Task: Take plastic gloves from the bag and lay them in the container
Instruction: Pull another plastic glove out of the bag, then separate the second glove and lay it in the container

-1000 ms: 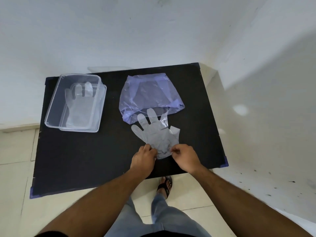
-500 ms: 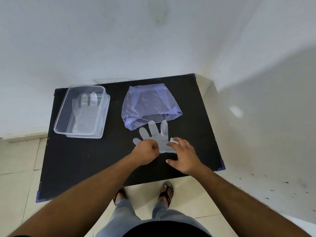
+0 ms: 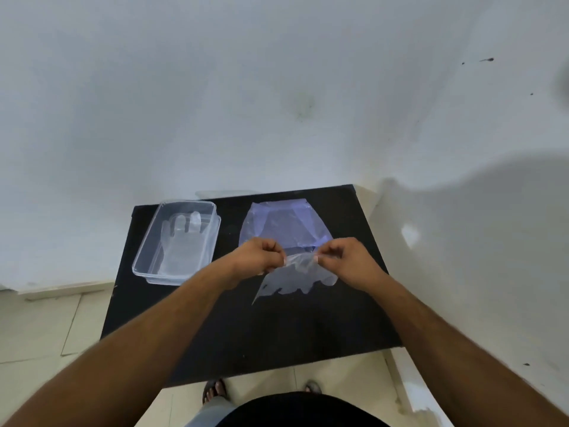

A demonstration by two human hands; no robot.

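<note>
A thin clear plastic glove hangs in the air above the black table, fingers pointing down toward me. My left hand pinches its cuff on the left and my right hand pinches it on the right. Behind the hands lies the bluish plastic bag, flat on the table. At the table's far left stands a clear rectangular container with another glove lying flat inside it.
The black table sits in a corner, with white walls behind and to the right. Tiled floor lies to the left and in front. My feet in sandals show below the table's near edge.
The glove lay flat on the table with both hands at its cuff; now both hands have lifted it so it hangs between them. The camera has tilted up.
</note>
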